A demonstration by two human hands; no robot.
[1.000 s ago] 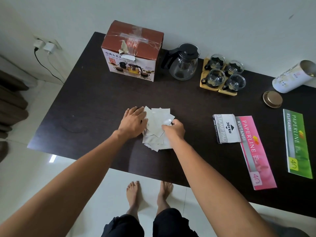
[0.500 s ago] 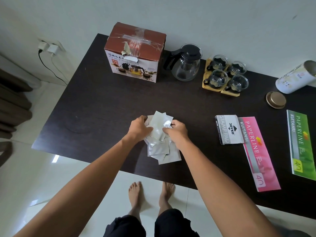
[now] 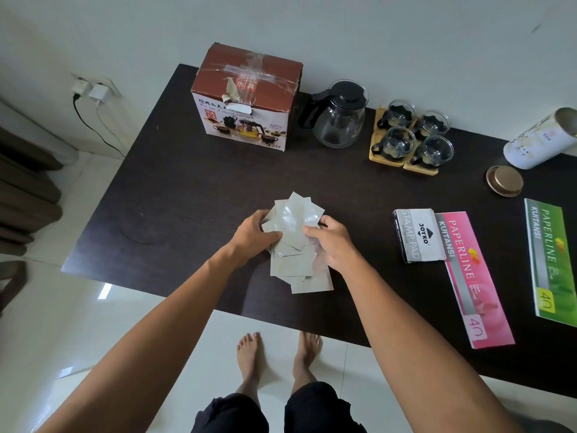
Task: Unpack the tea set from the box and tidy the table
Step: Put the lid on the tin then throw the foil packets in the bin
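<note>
At the far left of the dark table [image 3: 162,195] stands the tea set's box [image 3: 246,98], upright, its top taped across and closed. Whether anything is left inside cannot be told. Just to its right sits the glass teapot [image 3: 340,115] with its black lid and handle, and beyond that four glass cups [image 3: 412,134] stand on wooden coasters [image 3: 385,159], two by two. So the unpacking itself looks finished — the set is out of the box and grouped along the back edge.

What is in hand now is the tidying. Near the front edge, the left hand [image 3: 253,237] and the right hand [image 3: 332,242] both grip a loose fan of silvery packets [image 3: 295,242]. The left thumb presses on top of the fan with the fingers curled under its left side, and the right thumb and fingers pinch the right side. The packets are still splayed at different angles, some trailing down toward the table edge — they are gathered but not squared, and I cannot tell whether the lowest ones rest on the table.

Further right lie a stamp pad box [image 3: 416,235], touching a pink receipt book [image 3: 474,276], and, apart from these, a green receipt book [image 3: 551,264]. Behind them a white tin [image 3: 540,140] lies on its side with its open mouth showing, and its round lid [image 3: 504,181] rests separately nearby. My guess is the packets belong in that tin. If so, filling it, standing it up and closing it are still to do.
</note>
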